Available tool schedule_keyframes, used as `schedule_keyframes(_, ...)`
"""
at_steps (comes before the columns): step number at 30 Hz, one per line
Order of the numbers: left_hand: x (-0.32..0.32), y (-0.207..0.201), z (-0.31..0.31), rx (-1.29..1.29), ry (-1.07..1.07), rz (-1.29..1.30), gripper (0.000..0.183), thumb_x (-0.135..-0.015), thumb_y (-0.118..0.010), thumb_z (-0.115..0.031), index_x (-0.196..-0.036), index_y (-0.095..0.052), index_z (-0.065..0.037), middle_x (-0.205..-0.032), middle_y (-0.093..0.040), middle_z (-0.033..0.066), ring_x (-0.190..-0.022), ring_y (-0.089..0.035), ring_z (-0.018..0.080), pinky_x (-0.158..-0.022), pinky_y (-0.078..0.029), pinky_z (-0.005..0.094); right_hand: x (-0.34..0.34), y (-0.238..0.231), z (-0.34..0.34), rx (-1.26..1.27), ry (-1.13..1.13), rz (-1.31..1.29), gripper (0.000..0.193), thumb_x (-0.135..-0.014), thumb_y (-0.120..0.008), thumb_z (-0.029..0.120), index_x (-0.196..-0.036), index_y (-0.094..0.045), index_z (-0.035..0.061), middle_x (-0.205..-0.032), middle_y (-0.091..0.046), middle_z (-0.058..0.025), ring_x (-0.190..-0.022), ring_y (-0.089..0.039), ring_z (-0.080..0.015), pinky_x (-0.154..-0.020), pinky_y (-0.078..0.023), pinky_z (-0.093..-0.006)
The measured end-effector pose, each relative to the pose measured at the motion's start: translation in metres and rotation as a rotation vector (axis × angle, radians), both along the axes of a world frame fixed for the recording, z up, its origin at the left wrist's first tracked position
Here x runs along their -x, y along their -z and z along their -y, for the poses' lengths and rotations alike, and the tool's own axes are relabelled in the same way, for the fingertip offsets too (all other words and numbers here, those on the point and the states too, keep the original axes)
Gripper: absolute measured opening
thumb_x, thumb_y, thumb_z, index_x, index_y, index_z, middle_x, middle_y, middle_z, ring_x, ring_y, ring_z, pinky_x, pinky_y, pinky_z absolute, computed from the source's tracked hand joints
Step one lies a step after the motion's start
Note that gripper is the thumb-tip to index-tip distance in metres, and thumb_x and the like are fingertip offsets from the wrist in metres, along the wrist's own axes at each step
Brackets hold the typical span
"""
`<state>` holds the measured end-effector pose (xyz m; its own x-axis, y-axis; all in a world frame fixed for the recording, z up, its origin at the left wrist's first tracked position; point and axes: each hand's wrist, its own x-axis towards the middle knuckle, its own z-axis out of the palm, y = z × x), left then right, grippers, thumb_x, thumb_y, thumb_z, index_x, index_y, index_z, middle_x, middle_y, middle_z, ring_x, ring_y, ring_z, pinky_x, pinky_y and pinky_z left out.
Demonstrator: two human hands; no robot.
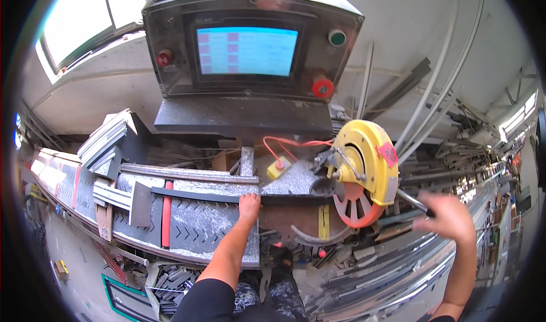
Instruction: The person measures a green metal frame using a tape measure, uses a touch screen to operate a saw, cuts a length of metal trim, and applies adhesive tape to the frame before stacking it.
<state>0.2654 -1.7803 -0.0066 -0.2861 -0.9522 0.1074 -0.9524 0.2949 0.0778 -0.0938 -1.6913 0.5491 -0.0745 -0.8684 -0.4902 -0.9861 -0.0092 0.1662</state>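
A long dark profile bar (199, 196) lies along the fence of the bench, running from the end stop at left toward the saw. My left hand (249, 207) is closed on this bar near the middle, fingers over its top edge. To the right stands a miter saw with a yellow guard (369, 157) and a red-orange blade cover (359, 208) at the bar's right end. My right hand (449, 215) is blurred beside the tip of the saw's handle (415, 201). Whether its fingers grip the handle is not clear.
Above the bench hangs a control box (170, 83) with a lit screen (247, 50) and a red button (322, 86). A yellow switch box (278, 167) with an orange cable sits behind the bar. Stacked metal profiles (387, 271) fill the right side; offcuts (172, 285) lie below the bench.
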Motion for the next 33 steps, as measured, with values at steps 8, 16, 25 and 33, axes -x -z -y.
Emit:
schedule_keyframes(8,-0.017,0.006,-0.013,0.042,-0.023,-0.019,0.027,-0.072,-0.073,-0.034,-0.088,-0.063,-0.014,-0.088,-0.061,0.0021,-0.09,-0.06,0.0206,-0.08,-0.044,0.0382,0.005,0.082,-0.077,0.452,0.076,0.281,0.066,-0.071,-0.078,0.036,-0.124,-0.057,0.0034,-0.094,-0.066,-0.0175,-0.085,-0.064,-0.0358,-0.078,-0.051,-0.0422)
schedule_keyframes(16,-0.003,0.006,-0.011,0.047,-0.014,-0.057,0.024,-0.073,-0.072,-0.03,-0.088,-0.063,-0.014,-0.088,-0.061,0.0027,-0.09,-0.059,0.0213,-0.081,-0.043,0.0381,0.02,0.236,-0.198,0.291,1.11,1.068,0.017,-0.09,-0.069,0.021,-0.092,-0.058,0.0081,-0.059,-0.053,0.0014,-0.043,-0.047,-0.0078,-0.038,-0.035,-0.0232)
schedule_keyframes(25,0.003,-0.01,-0.009,0.018,-0.023,-0.097,0.02,-0.074,-0.07,-0.027,-0.086,-0.063,-0.012,-0.086,-0.061,0.0042,-0.089,-0.059,0.0222,-0.08,-0.044,0.0379,0.037,0.34,-0.234,0.397,0.883,0.83,0.025,-0.086,-0.072,0.025,-0.081,-0.06,0.0039,-0.058,-0.055,-0.0028,-0.048,-0.051,-0.0143,-0.046,-0.041,-0.0333)
schedule_keyframes(33,-0.009,-0.007,-0.016,0.081,-0.029,-0.074,0.009,-0.079,-0.061,-0.021,-0.082,-0.063,-0.013,-0.085,-0.06,0.0038,-0.087,-0.059,0.0215,-0.081,-0.044,0.0372,0.024,0.356,-0.238,0.458,0.75,0.782,0.029,-0.087,-0.071,0.029,-0.086,-0.061,0.0015,-0.059,-0.056,-0.0075,-0.044,-0.052,-0.0172,-0.046,-0.042,-0.0356)
